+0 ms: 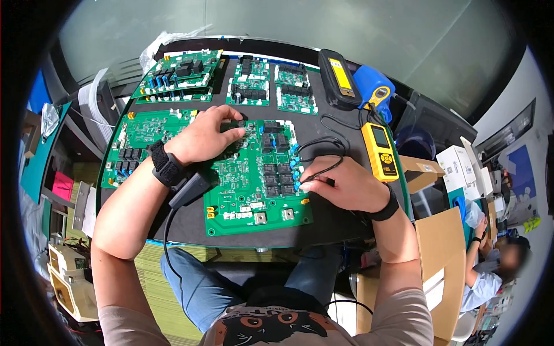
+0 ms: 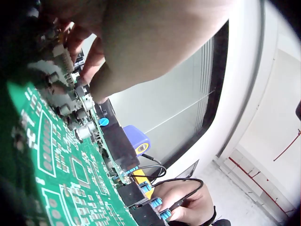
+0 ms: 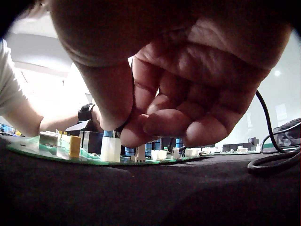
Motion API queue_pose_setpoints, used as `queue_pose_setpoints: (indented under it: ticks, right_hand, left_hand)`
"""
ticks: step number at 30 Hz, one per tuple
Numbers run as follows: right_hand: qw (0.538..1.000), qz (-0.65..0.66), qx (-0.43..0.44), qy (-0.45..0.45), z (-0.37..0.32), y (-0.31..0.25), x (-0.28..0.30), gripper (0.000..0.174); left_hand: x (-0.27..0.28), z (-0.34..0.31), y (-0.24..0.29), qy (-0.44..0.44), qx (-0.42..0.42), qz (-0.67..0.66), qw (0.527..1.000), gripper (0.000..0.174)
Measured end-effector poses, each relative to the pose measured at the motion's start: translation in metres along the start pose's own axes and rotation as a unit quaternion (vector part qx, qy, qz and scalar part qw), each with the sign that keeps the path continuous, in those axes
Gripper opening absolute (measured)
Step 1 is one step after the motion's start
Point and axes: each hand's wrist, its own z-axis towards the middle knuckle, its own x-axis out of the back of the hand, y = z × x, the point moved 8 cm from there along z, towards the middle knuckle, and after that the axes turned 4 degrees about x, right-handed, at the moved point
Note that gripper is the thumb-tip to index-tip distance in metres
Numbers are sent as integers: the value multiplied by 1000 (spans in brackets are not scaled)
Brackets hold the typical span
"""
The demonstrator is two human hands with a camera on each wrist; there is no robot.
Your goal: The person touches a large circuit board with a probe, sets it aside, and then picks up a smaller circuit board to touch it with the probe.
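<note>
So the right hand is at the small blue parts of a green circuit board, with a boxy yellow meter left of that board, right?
Not left: the head view shows the boxy yellow meter right of that green circuit board. The right hand is at its small blue parts.

A greyish-beige T-shirt (image 1: 340, 334) with short sleeves (image 1: 401, 317) is worn, and honestly the chest is pretty much taken over by a big dark cat print (image 1: 270, 330), eyes ringed in orange. It's topped with lettering (image 1: 285, 310) too squashed to read. Blue jeans (image 1: 202, 291) are worn below. The left wrist (image 1: 179, 151) is wrapped in a chunky, fuzzy-looking black strap (image 1: 166, 165); a boxy black unit (image 1: 190, 189) is attached, with a thin black cable (image 1: 166, 233) fed downward. The right wrist (image 1: 375, 197) is circled by a black band (image 1: 388, 207).
</note>
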Motion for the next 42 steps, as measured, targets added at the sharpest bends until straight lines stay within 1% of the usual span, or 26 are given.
queue_pose_setpoints:
  ticks: [2,4,5,6,8,12,14,15,16,17,18,19,20,22,23,24,26,28,30,32,34,35,37,38,40,42]
  right_hand:
    - [1000,-2,2,8,-1,2,1,12]
    - [1000,-1,9,11,0,-1,1,12]
    - [1000,3,5,8,0,-2,2,12]
    - [1000,7,0,5,0,-2,2,13]
    - [1000,7,9,16,0,-3,4,13]
    - [999,19,-14,38,-1,0,8,13]
    - [995,27,-8,92,-2,2,15,11]
    - [995,26,-5,97,-2,-1,17,11]
    - [990,41,-67,117,-5,5,22,12]
    - [980,57,-130,137,-8,12,26,13]
    - [980,56,-128,143,-8,18,26,13]
    - [964,120,-108,212,-11,30,32,15]
    - [939,183,-86,279,-16,43,38,17]
    - [941,140,-58,303,-19,51,47,20]
    - [925,191,-105,310,-21,63,46,17]
    - [905,241,-152,315,-23,74,44,15]
    - [879,336,-204,271,-23,86,31,21]
    - [866,376,-220,247,-18,80,23,24]
    - [852,423,-220,215,-17,83,13,25]
    - [839,444,-242,201,-16,84,6,26]
    - [847,435,-250,174,-15,79,5,26]
    - [852,427,-254,166,-14,76,5,27]
    - [857,417,-256,160,-14,73,6,27]
    - [857,420,-255,157,-14,73,6,28]
    - [856,424,-252,155,-15,73,7,28]
    - [862,417,-254,140,-14,71,6,29]
  left_hand:
    - [2,2,-4,0,4,-33,999,33]
    - [4,0,-2,2,55,-180,982,31]
    - [8,3,-6,19,63,-158,985,32]
    - [16,-2,2,46,67,-162,983,33]
    - [17,1,-7,74,70,-196,975,34]
    - [16,3,-14,79,78,-247,963,38]
    - [12,3,-17,55,116,-356,926,40]
    - [13,3,-19,75,135,-382,911,41]
    - [16,2,-15,76,131,-379,913,41]
    - [17,0,-17,81,161,-408,895,41]
    - [17,-3,-17,85,191,-436,875,42]
    - [15,-1,-18,83,198,-458,863,44]
    - [17,-5,-16,57,196,-422,884,45]
    - [12,3,-29,48,198,-444,873,45]
    - [11,1,-22,52,166,-446,878,44]
    - [11,0,-22,37,178,-441,879,44]
    - [7,1,-32,17,210,-434,876,44]
    - [6,0,-31,15,222,-439,871,44]
    - [11,-7,-16,40,216,-415,883,45]
    - [6,-1,-26,43,197,-448,871,33]
    - [7,-1,-21,41,186,-469,862,25]
    - [10,-2,-20,41,184,-467,864,25]
    - [8,-9,-21,4,214,-443,871,17]
    - [6,-9,-19,4,213,-442,871,17]
    - [0,-6,-9,-4,174,-528,831,12]
    - [0,-4,-13,-25,171,-544,821,14]
